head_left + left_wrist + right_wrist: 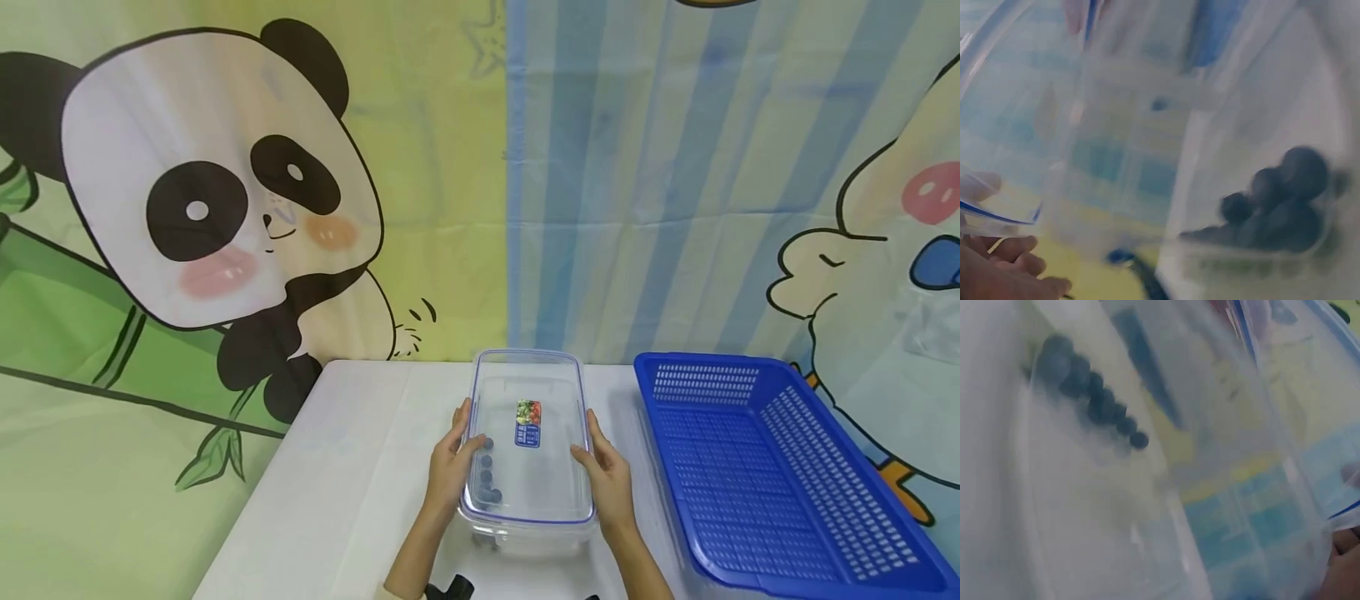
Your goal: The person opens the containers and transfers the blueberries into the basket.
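Note:
A clear plastic lid [551, 483] with a blue rim and a fruit-picture label [528, 423] is held level over a clear food container [543, 546]. My left hand [448, 467] grips its left edge, thumb on top. On the opposite edge, my right hand [611, 479] holds it the same way. Through the plastic, several dark blue round balls [486, 476], resembling blueberries, lie along the container's left side. Both wrist views are blurred; the balls [1302, 175] show through the container wall, and the left fingers [1019, 250] are under the blue rim.
A blue perforated plastic basket [693, 533] stands to the right on the white table [360, 467]. Behind the table hangs a cartoon-printed curtain [442, 208] with a panda. A black object [453, 587] shows at the bottom edge near the left forearm.

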